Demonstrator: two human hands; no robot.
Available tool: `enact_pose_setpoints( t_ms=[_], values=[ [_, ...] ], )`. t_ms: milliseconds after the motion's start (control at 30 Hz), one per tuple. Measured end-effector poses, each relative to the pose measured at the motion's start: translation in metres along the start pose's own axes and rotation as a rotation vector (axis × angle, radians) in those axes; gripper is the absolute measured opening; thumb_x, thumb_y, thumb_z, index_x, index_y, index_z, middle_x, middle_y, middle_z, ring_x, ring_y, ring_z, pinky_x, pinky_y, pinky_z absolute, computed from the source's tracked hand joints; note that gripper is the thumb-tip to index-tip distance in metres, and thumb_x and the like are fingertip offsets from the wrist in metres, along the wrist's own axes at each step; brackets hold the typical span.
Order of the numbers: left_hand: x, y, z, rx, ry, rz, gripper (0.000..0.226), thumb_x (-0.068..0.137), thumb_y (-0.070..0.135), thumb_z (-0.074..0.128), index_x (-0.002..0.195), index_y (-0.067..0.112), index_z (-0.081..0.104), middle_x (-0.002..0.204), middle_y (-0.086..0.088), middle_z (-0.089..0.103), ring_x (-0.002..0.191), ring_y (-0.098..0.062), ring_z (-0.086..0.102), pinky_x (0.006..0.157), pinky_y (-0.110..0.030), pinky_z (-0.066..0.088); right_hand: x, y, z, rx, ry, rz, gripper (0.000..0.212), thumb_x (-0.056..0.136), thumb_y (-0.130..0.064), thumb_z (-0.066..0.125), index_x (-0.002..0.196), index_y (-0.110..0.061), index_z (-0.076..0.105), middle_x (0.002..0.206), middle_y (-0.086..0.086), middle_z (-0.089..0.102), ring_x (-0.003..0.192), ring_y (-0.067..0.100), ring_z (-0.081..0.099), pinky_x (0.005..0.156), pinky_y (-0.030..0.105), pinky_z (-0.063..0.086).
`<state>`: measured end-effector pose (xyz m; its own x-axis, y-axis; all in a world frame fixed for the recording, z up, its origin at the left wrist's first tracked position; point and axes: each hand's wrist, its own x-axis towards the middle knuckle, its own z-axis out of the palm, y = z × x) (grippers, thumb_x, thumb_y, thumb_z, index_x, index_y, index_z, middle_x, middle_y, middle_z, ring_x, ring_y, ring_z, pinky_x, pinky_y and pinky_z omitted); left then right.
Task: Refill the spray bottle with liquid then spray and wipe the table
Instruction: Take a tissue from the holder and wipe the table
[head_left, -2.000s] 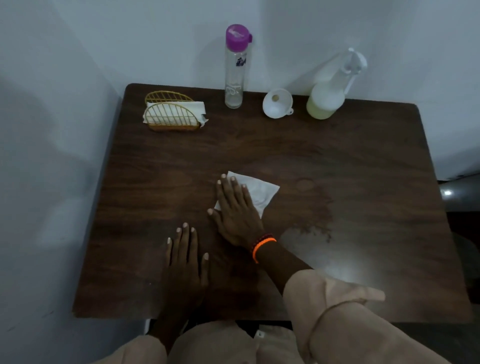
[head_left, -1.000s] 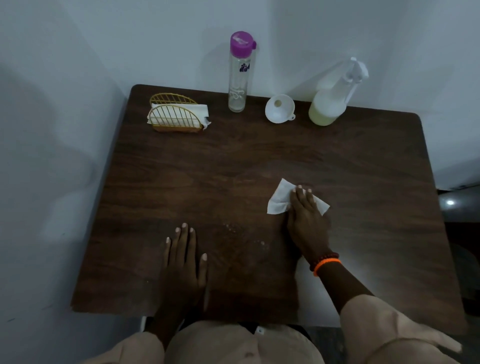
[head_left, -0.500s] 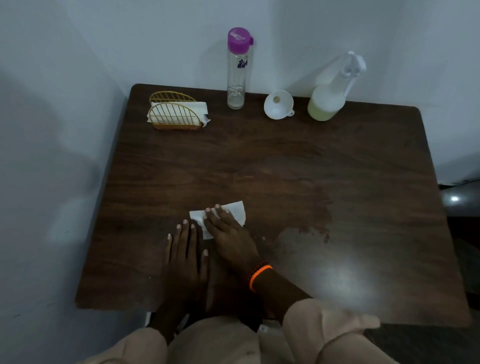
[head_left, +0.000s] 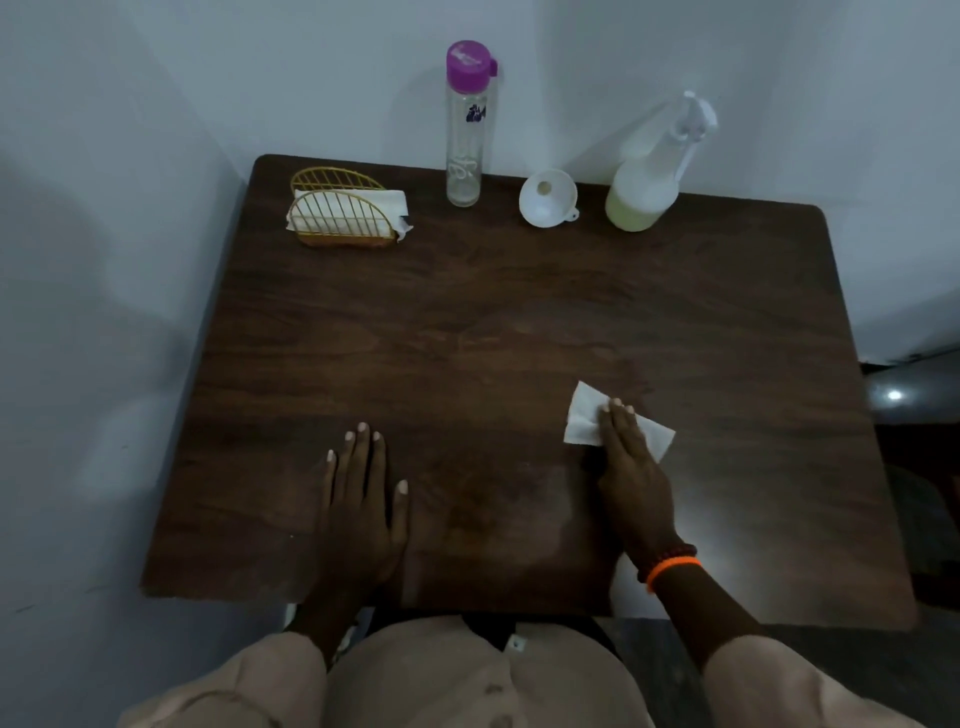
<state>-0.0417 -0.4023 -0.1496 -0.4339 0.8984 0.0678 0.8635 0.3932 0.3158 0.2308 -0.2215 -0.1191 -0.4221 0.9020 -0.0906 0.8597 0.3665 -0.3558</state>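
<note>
My right hand presses flat on a white paper tissue lying on the dark wooden table, right of centre. My left hand rests palm down on the table near the front edge, fingers spread, holding nothing. At the back right stands the white spray bottle with pale yellowish liquid in its lower part. A clear bottle with a purple cap stands upright at the back centre, and a white funnel sits between the two bottles.
A gold wire napkin holder with white tissues stands at the back left. White walls close in behind and to the left of the table. A dark floor with a bright reflection shows at the right.
My right hand has swept the tissue from beside my left hand across to the right of centre. My left hand has stayed where it was.
</note>
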Motion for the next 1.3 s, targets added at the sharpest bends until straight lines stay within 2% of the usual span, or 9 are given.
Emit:
enact_pose_setpoints(
  t_ms=[167, 267, 367, 500, 633, 833, 967, 1100, 1300],
  values=[
    [-0.002, -0.002, 0.004, -0.005, 0.041, 0.032, 0.054, 0.102, 0.014, 0.039, 0.153, -0.002, 0.035, 0.164, -0.019, 0.03, 0.154, -0.032, 0.027, 0.123, -0.055, 0.025, -0.013, -0.047, 0.04, -0.021, -0.053, -0.222, 0.066, 0.082, 0.009, 0.065, 0.145, 0.002, 0.046, 0.152, 0.022, 0.043, 0.139, 0.036, 0.046, 0.112, 0.047, 0.043],
    [-0.004, -0.005, 0.007, 0.005, 0.04, 0.054, 0.053, 0.102, 0.012, 0.038, 0.152, -0.006, 0.035, 0.163, -0.023, 0.03, 0.154, -0.035, 0.027, 0.122, -0.057, 0.026, -0.034, -0.107, 0.064, -0.03, -0.105, -0.552, 0.049, 0.092, -0.007, 0.047, 0.141, 0.001, 0.051, 0.149, 0.02, 0.048, 0.137, 0.033, 0.05, 0.116, 0.042, 0.038],
    [-0.005, -0.012, 0.009, 0.016, -0.021, 0.072, 0.059, 0.102, 0.023, 0.032, 0.152, -0.009, 0.032, 0.164, -0.024, 0.027, 0.155, -0.036, 0.024, 0.122, -0.059, 0.025, -0.048, -0.142, 0.075, -0.079, -0.156, -0.709, 0.048, 0.096, -0.011, 0.04, 0.14, 0.0, 0.054, 0.147, 0.018, 0.052, 0.139, 0.03, 0.049, 0.113, 0.041, 0.044],
    [-0.004, -0.008, 0.006, 0.078, -0.011, 0.07, 0.055, 0.103, 0.018, 0.028, 0.15, -0.009, 0.035, 0.162, -0.026, 0.03, 0.152, -0.039, 0.029, 0.123, -0.057, 0.025, -0.042, -0.114, 0.064, -0.111, -0.14, -0.661, 0.051, 0.093, -0.008, 0.037, 0.141, 0.001, 0.052, 0.148, 0.019, 0.051, 0.139, 0.03, 0.048, 0.113, 0.042, 0.043],
    [-0.004, -0.004, 0.004, 0.048, 0.01, 0.051, 0.052, 0.104, 0.014, 0.03, 0.152, -0.006, 0.035, 0.163, -0.024, 0.03, 0.152, -0.038, 0.029, 0.124, -0.056, 0.024, -0.039, -0.046, 0.033, -0.103, -0.083, -0.476, 0.055, 0.089, -0.003, 0.037, 0.142, 0.002, 0.05, 0.15, 0.02, 0.048, 0.138, 0.033, 0.05, 0.118, 0.038, 0.031],
    [-0.004, -0.001, 0.002, 0.049, -0.016, 0.045, 0.052, 0.104, 0.015, 0.029, 0.153, -0.005, 0.035, 0.162, -0.023, 0.032, 0.151, -0.04, 0.031, 0.123, -0.056, 0.024, -0.064, 0.024, -0.005, -0.005, 0.001, -0.162, 0.066, 0.081, 0.009, 0.041, 0.147, 0.0, 0.045, 0.154, 0.02, 0.043, 0.142, 0.034, 0.042, 0.1, 0.048, 0.055],
    [-0.003, 0.003, -0.004, 0.046, -0.075, 0.01, 0.055, 0.104, 0.018, 0.026, 0.153, -0.004, 0.034, 0.163, -0.023, 0.031, 0.15, -0.04, 0.032, 0.124, -0.055, 0.023, -0.075, -0.018, 0.015, -0.026, -0.099, -0.289, 0.053, 0.09, -0.008, 0.033, 0.136, 0.004, 0.056, 0.143, 0.023, 0.055, 0.131, 0.036, 0.056, 0.101, 0.046, 0.053],
    [-0.001, 0.004, -0.008, 0.085, -0.138, -0.021, 0.058, 0.102, 0.021, 0.024, 0.154, -0.003, 0.031, 0.164, -0.022, 0.028, 0.152, -0.039, 0.028, 0.124, -0.054, 0.022, -0.079, -0.09, 0.045, -0.057, -0.149, -0.578, 0.05, 0.089, -0.011, 0.036, 0.129, -0.001, 0.065, 0.136, 0.017, 0.063, 0.126, 0.029, 0.062, 0.117, 0.037, 0.03],
    [-0.002, 0.005, -0.013, 0.104, -0.206, -0.034, 0.063, 0.1, 0.025, 0.019, 0.156, -0.002, 0.027, 0.165, -0.022, 0.024, 0.153, -0.039, 0.026, 0.124, -0.055, 0.023, -0.09, -0.109, 0.042, -0.175, -0.261, -0.736, 0.057, 0.085, -0.011, 0.031, 0.129, -0.011, 0.067, 0.137, 0.008, 0.064, 0.128, 0.021, 0.06, 0.108, 0.032, 0.045]
  ],
)
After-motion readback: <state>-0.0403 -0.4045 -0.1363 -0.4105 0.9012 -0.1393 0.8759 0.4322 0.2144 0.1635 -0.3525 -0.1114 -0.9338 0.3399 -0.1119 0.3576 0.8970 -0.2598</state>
